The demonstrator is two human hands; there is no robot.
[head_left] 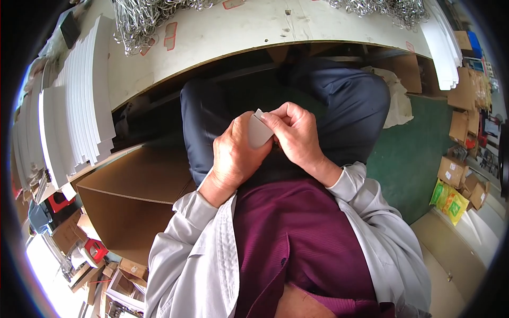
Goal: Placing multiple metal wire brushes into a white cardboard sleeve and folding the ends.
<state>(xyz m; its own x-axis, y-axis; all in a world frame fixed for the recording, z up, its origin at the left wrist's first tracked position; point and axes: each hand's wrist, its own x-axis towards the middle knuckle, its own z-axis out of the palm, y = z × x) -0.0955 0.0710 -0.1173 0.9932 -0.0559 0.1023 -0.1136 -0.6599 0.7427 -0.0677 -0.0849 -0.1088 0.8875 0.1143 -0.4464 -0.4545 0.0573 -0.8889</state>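
Above my lap, both hands meet around a small light-grey flat piece with a rounded lower end. My left hand is closed around its left side, thumb along the lower edge. The fingers of my right hand pinch its top edge, where a small whitish tab sticks up. Whether the tab belongs to the grey piece or is a separate part, I cannot tell. My fingers hide the back of the piece.
Ahead stands a white worktable with piles of metal wire hooks on it. White folded strips are stacked at the left, more strips at the far right. An open cardboard box stands left of my legs.
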